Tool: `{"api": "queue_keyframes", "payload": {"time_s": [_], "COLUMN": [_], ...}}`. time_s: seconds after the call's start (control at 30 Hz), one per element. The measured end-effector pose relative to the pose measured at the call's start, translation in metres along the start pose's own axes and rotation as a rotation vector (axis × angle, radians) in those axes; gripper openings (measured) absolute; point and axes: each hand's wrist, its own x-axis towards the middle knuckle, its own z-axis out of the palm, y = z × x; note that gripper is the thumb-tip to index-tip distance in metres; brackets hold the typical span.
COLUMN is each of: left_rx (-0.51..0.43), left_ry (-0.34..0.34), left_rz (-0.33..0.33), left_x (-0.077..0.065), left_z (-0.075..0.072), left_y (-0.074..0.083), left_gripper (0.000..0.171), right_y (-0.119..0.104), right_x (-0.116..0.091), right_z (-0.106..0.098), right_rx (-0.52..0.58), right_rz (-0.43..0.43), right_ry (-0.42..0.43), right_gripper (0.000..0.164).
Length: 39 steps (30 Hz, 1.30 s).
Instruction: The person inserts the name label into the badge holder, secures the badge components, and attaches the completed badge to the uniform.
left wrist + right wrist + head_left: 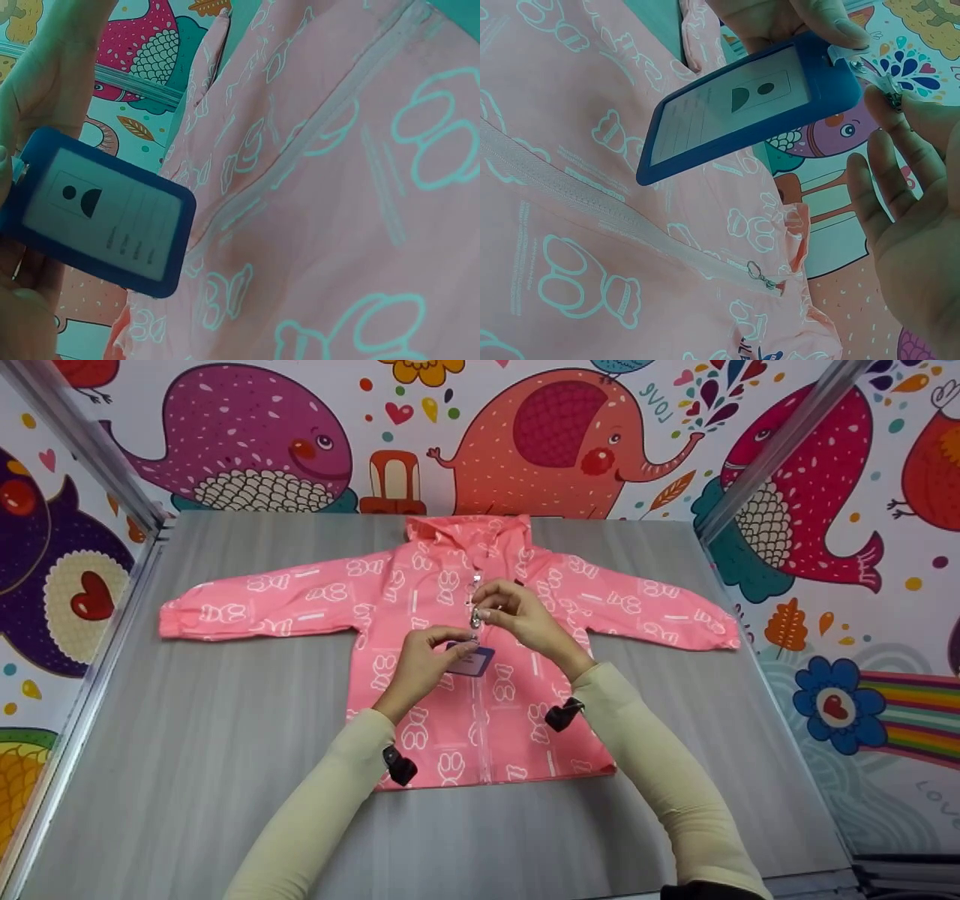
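Note:
A blue-framed ID badge [471,663] with a white card hangs over the front of a pink child's jacket [420,592]. My left hand [421,661] grips the badge at its top edge, by the short clear strap [849,54]. Between thumb and forefinger of my right hand [519,616] is the small metal clip [894,99] at the strap's end; its other fingers are spread loosely. The card, with a printed head-and-shoulders figure, faces the left wrist view. The jacket lies flat with sleeves outstretched, its zipper [484,735] closed up to the metal zipper pull [761,277] near the collar.
The jacket lies on a grey wood-grain table [225,735]. Metal frame posts [772,450] rise at the far corners. Printed cartoon animal panels [255,435] stand along the back and sides. A black strap [564,714] sits at each wrist.

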Motion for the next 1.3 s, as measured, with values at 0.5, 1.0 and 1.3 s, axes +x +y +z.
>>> {"api": "queue_keyframes", "payload": {"time_s": [0.5, 1.0, 1.3], "left_rx": [-0.013, 0.026, 0.000], "left_ry": [0.013, 0.027, 0.106], "left_rz": [-0.001, 0.035, 0.079], "left_x": [0.0018, 0.0013, 0.0011], "left_z": [0.0022, 0.0030, 0.0058], "left_y": [-0.0047, -0.0042, -0.0071], "left_gripper": [0.018, 0.016, 0.013], "right_y": [0.0033, 0.0007, 0.0019], "right_x": [-0.0001, -0.0009, -0.0008], "right_z": [0.0005, 0.0016, 0.0020], "right_rx": [-0.007, -0.017, -0.021], "right_rz": [-0.011, -0.005, -0.012], "right_ry": [0.003, 0.008, 0.015], "right_gripper": [0.023, 0.023, 0.025]}}
